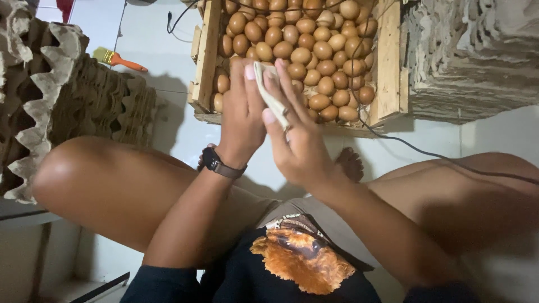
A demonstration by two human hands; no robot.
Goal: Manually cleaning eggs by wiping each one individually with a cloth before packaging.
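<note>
Person's in a black short-sleeved T-shirt (247, 280) at the bottom middle of the frame, with a fuzzy orange-brown animal graphic (303, 261) printed on the front, plus grey-beige shorts (331, 224) peeking out just above it. On the left hand (241, 112), near the centre, there's a black-faced wristwatch with a brownish band (219, 164) strapped round the wrist. The right hand (300, 140) wears a thin ring (285, 110) on one finger, and arms, knees and feet are bare.

Orange-handled brush (118, 59) on floor; egg-tray stacks (67, 95) left, black cable (426, 152) right.
</note>
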